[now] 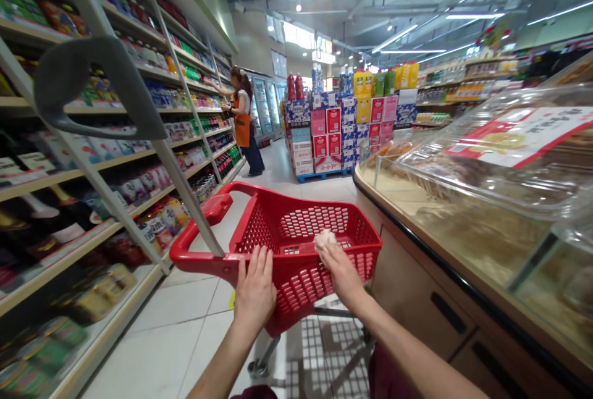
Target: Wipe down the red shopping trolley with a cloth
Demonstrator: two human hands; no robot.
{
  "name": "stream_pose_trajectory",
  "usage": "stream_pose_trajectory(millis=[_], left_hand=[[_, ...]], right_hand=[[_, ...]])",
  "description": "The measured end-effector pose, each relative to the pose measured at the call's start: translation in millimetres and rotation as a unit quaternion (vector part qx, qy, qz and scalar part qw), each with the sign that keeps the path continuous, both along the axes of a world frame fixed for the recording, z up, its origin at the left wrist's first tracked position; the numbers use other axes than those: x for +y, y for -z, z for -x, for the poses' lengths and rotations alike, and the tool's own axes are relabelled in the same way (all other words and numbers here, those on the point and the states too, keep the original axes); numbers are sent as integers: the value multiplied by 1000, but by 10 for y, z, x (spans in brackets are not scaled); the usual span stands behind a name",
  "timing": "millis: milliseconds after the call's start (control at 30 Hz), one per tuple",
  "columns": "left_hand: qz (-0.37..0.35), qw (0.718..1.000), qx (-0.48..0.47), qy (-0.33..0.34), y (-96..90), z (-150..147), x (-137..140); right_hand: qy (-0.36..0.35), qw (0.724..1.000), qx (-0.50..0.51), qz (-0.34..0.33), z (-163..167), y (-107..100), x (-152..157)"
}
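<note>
A red plastic shopping basket cart (296, 291) stands in front of me, its perforated side toward me. My left hand (254, 288) rests on the near rim with the fingers laid over the edge, close together, gripping nothing that I can see apart from the rim. Farther right, my right hand (338, 266) is closed on a crumpled whitish cloth or tissue (325, 238) and touches the same rim. A grey tubular handle (99, 87) rises from the cart's left end. No goods show inside the basket.
Drink shelves (152, 96) line the left side. A person in an orange apron (242, 127) stands at them. Stacked drink cartons (333, 139) are on a blue pallet (324, 175) ahead. A display counter (417, 244) with plastic lids (500, 146) borders the right.
</note>
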State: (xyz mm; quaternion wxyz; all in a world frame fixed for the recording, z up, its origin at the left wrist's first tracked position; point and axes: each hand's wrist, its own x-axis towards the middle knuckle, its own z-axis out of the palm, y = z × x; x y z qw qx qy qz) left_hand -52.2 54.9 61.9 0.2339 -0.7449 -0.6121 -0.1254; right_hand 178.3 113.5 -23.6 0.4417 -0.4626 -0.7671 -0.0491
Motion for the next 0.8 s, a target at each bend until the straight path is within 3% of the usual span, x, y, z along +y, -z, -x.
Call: stream_pose_trajectory(millis=[100, 233, 300, 500, 667, 800], left_hand=[[7, 1000, -2, 0, 12, -32, -6], [17, 1000, -7, -8, 19, -73, -6], [24, 1000, -14, -12, 42, -130, 2], [36, 999, -21, -3, 109, -243, 9], [44, 999, -28, -4, 106, -248, -4], [35, 999, -29, -13, 122, -250, -2]], right_hand=[[7, 1000, -20, -15, -186, 63, -10], [173, 984, 5, 46, -795, 177, 32], [206, 976, 12, 63, -841, 203, 33], [54, 997, -35, 44, -558, 190, 4], [191, 977, 50, 77, -818, 149, 14], [108, 987, 11, 118, -541, -19, -18]])
